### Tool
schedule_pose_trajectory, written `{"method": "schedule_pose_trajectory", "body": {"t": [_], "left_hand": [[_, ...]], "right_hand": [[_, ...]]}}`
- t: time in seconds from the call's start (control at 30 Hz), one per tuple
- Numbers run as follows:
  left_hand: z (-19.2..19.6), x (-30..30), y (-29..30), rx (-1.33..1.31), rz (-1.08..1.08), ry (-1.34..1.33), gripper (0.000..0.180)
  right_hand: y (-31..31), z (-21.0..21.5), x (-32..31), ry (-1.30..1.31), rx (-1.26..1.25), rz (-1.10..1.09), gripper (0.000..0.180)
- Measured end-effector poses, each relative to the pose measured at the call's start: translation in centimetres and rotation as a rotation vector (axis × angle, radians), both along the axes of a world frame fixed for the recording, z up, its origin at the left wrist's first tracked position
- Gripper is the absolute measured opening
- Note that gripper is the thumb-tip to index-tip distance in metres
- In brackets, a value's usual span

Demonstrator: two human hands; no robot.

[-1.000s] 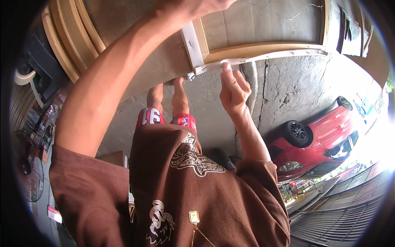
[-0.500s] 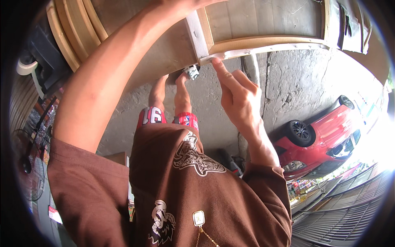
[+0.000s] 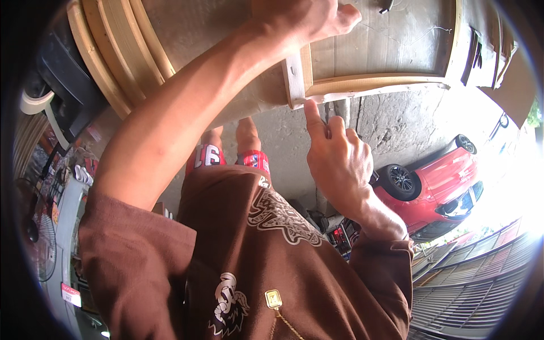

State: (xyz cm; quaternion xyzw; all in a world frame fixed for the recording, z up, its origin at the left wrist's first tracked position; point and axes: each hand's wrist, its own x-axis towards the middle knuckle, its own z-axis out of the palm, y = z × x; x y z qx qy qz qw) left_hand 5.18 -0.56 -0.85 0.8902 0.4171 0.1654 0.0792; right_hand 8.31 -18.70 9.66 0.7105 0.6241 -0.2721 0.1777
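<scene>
- Wooden frame (image 3: 374,83) with whitish edging (image 3: 294,79) is lying on the brownish bench (image 3: 243,93), near corner right at the bench's edge. Its far side runs out of view at the top, so no clue about the full shape.
- Right hand (image 3: 341,161) is up against that corner: index finger straight, tip on the whitish edging, the other fingers curled in. Something small and dark sits in the gap by the index finger, but honestly can't tell if it's an object or shadow, or whether those curled fingers grip anything.
- Left hand (image 3: 306,22) is over the frame, partly chopped off by the top edge. Thumb's visible, most of the fingers aren't, so can't say if they're clenched, loose or holding something. Its forearm also covers a chunk of the bench.
- Tiny dark thing (image 3: 387,7) just past the left thumb, cut off too. No idea what it is.
- Wooden strips (image 3: 113,51) on the left side run behind that arm and off the top; the lens bends them, so true shape is hard to judge.
- Person's feet are hidden under the bench.
- Red car (image 3: 436,181) off to the right, with glare washing out the area beyond it.
</scene>
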Motion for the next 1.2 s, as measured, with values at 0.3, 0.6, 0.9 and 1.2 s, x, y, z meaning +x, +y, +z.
{"method": "schedule_pose_trajectory", "body": {"t": [0.3, 0.6, 0.9, 1.2], "left_hand": [[-0.7, 0.6, -0.5, 0.057, 0.013, -0.073, 0.064], [-0.8, 1.5, -0.2, -0.061, -0.063, -0.228, 0.054], [-0.5, 1.9, 1.3, 0.104, -0.160, -0.457, 0.028], [4.3, -4.6, 5.3, -0.302, -0.482, 0.032, 0.037]], "right_hand": [[-5.7, -9.8, -0.3, 0.475, 0.816, -0.365, 0.055], [-6.2, -14.0, -0.9, 0.658, 1.088, -0.517, 0.044], [-7.1, -10.2, -1.4, 1.153, 0.809, -1.665, 0.035], [-3.1, -7.3, -2.8, 1.298, 0.896, -1.814, 0.055]]}}
